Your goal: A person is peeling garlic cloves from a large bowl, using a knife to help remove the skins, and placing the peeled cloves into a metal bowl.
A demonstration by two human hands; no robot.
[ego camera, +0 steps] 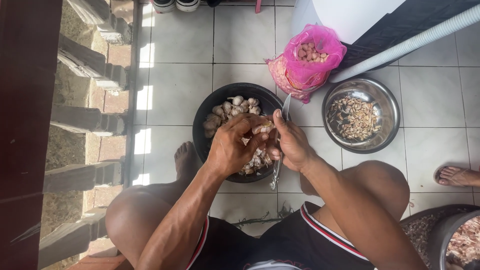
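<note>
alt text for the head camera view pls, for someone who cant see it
Seen from above, a seated person's left hand holds garlic while the right hand holds a knife over a black bowl of garlic bulbs. A steel bowl of cloves and a pink mesh bag sit nearby on tiles.

A: Where is there room to pass?

B: Left of the black bowl point(207, 112) the tiled floor point(175, 75) lies bare up to the railing point(85, 120). A bare foot point(186, 160) sits just beside the bowl's near-left rim.

A: And to the right?

B: Tight. The steel bowl point(387, 107) stands near the black one, with only a narrow strip of tile between. The pink net bag point(307, 60) blocks the far gap, touching a white hose point(410, 42).

A: Nearer in?

B: Both knees flank the black bowl; another person's foot point(455, 176) lies well to the right.
</note>
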